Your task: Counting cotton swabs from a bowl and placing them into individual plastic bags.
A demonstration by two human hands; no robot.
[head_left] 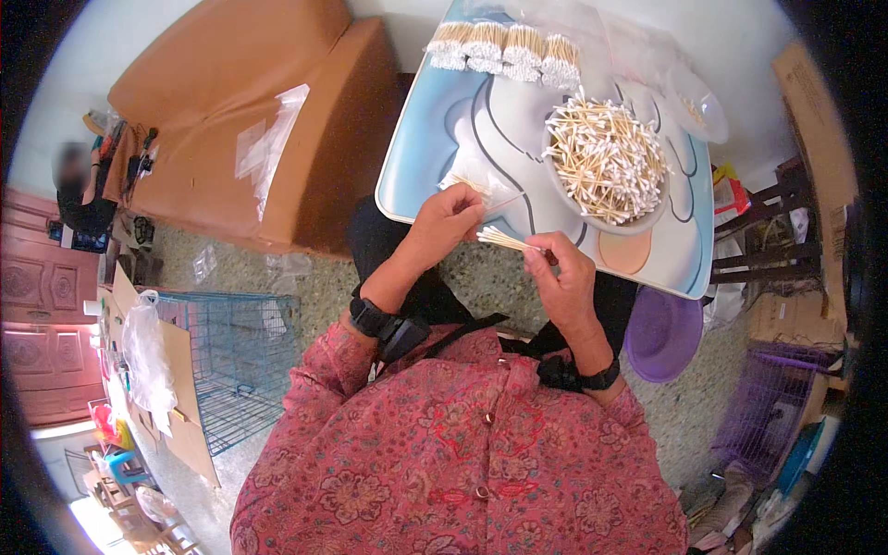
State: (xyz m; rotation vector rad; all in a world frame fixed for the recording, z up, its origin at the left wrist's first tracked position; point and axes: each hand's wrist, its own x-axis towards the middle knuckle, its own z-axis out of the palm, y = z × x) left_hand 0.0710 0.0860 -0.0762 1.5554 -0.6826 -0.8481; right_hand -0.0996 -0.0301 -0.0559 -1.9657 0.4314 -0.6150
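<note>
A small bunch of cotton swabs (502,239) with white tips juts leftward from my right hand (564,276), pinched between thumb and fingers. To its left, my left hand (447,220) is closed at the table's near edge, fingertips pressed together; what they grip, if anything, is hidden. Just beyond those fingers lies a small clear plastic bag (502,191), with a few swabs (462,183) beside or in it; I cannot tell which. A round bowl (615,225) heaped with loose swabs stands on the table (416,153), to the right of both hands.
Several packed swab bundles (504,51) line the table's far side, near clear plastic bags (629,46). A brown sofa (342,139) is at the left. A purple stool (663,335) stands under the table's right side. At the lower left is a blue wire cage (236,361).
</note>
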